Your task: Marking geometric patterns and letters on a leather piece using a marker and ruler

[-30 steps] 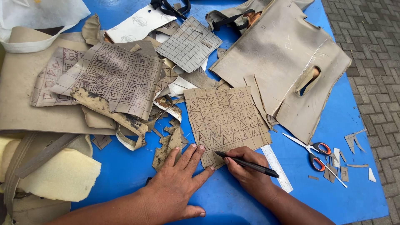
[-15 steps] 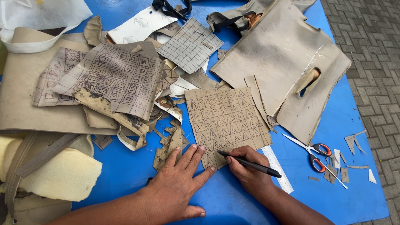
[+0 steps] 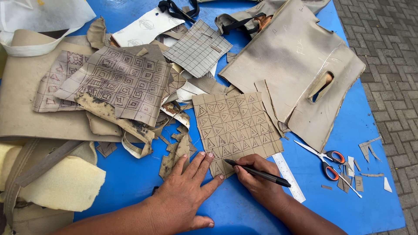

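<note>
My right hand [image 3: 260, 180] grips a black pen [image 3: 261, 173], its tip touching the near edge of a tan leather square [image 3: 235, 124] that is ruled into a grid with triangles drawn in the cells. My left hand [image 3: 185, 198] lies flat on the blue table [image 3: 130, 182], fingers spread, with the fingertips pressing the square's near left corner. A clear ruler [image 3: 289, 176] lies under my right hand, along the square's right side.
Orange-handled scissors [image 3: 327, 160] and small offcuts [image 3: 370, 150] lie to the right. A large tan sheet with a slot [image 3: 296, 56] sits behind. More patterned leather pieces [image 3: 117, 82], scraps and yellow foam [image 3: 65, 182] crowd the left. Paving borders the table's right edge.
My right hand and the pen have shifted slightly along the square's near edge. My left hand stays pressed in place.
</note>
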